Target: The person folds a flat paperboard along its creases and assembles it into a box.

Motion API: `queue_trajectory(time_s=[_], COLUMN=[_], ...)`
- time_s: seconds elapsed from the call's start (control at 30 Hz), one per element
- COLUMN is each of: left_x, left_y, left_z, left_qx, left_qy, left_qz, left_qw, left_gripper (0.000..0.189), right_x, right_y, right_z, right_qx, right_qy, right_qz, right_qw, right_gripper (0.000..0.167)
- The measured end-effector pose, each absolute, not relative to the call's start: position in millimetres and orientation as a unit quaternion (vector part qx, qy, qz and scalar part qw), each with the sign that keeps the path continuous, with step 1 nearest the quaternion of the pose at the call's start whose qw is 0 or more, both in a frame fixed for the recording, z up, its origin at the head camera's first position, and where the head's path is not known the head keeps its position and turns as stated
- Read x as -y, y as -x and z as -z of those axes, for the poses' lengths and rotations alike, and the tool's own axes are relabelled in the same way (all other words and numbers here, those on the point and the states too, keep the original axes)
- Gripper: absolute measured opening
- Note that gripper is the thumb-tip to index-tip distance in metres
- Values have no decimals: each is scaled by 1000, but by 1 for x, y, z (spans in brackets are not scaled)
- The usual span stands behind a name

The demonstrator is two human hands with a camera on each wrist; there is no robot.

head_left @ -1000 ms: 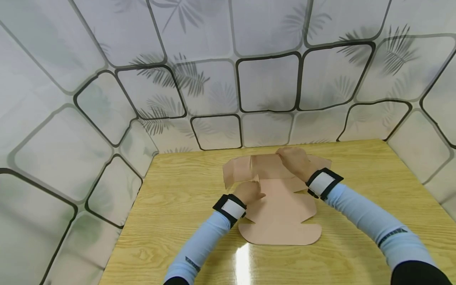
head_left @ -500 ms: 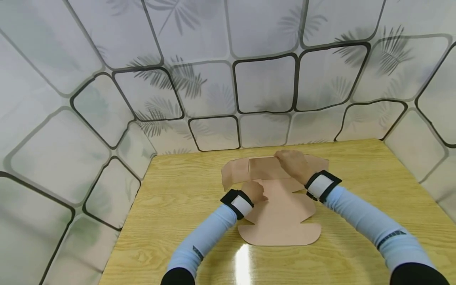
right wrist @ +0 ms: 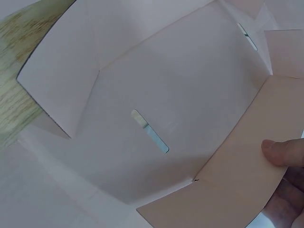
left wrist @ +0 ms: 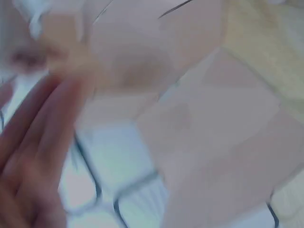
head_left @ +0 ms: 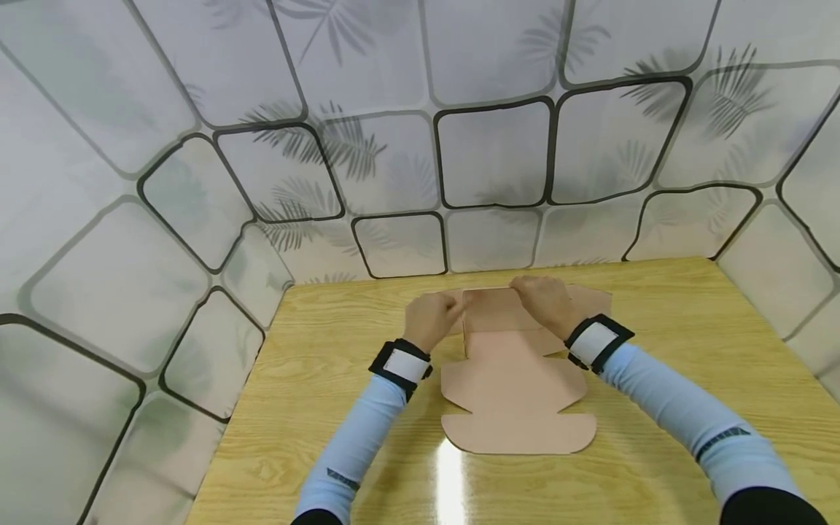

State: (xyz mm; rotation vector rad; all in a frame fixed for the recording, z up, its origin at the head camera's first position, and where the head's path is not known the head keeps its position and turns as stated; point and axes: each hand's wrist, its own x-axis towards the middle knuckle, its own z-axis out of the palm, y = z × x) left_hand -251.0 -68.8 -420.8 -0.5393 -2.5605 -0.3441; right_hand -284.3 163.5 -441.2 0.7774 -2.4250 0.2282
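Observation:
A partly folded brown cardboard box blank (head_left: 525, 379) lies on the table, its back panel (head_left: 492, 310) raised. My right hand (head_left: 546, 302) pinches that panel's top edge; in the right wrist view the thumb (right wrist: 275, 151) presses its inner face, with fingers behind. My left hand (head_left: 429, 319) is at the panel's left end, fingers curled at the end flap (head_left: 454, 329) and covering most of it. The left wrist view is blurred, with the left fingers (left wrist: 57, 114) beside the cardboard (left wrist: 213, 114). A slot (right wrist: 151, 133) shows in the base panel.
The wooden table (head_left: 315, 379) runs back to a patterned curtain (head_left: 492, 153), which also borders it left and right. The blank's rounded front flap (head_left: 518, 435) and notched side flap (head_left: 458, 383) lie spread toward the near side.
My left hand has left the left side flap and moved up and left to the back panel's end flap. The right hand keeps its grip on the back panel.

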Motion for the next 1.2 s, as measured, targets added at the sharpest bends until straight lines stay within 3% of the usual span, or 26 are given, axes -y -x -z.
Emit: queue_trajectory(time_s=[0.07,0.13,0.27,0.4,0.5,0.6,0.73,0.83,0.97,1.2], left_x=[82,98,123,148,157,141,111,96,87,73], left_y=[259,268,271,312,347,329,280,258,250,254], left_z=[419,423,440,536,610,593,521,488,481,487], left_qx=[921,906,892,863,810,772,795,834,865,897], left_qy=[130,70,21,17,6,-12,16,76,131,151], left_qz=[238,329,433,504,580,615,582,524,464,413], left_qw=[278,259,128,2,-93,-163,-169,-155,-142,-52], left_gripper=[42,35,49,72,79,81,74,63,53,50], right_x=[-164,-163,-165,-168,-170,-169,-167,-167,-166,-166], right_y=[285,283,277,268,262,259,258,258,257,255], right_z=[444,445,448,451,454,458,460,459,458,458], right_qx=[905,901,899,905,898,886,880,881,886,891], right_qy=[-295,-302,-315,-324,-341,-358,-363,-359,-356,-357], right_qz=[-74,-69,-66,-36,-14,-15,-27,-24,-22,-26], right_qw=[296,304,298,275,278,293,306,308,296,280], right_gripper=[8,7,10,19,24,25,24,23,22,22])
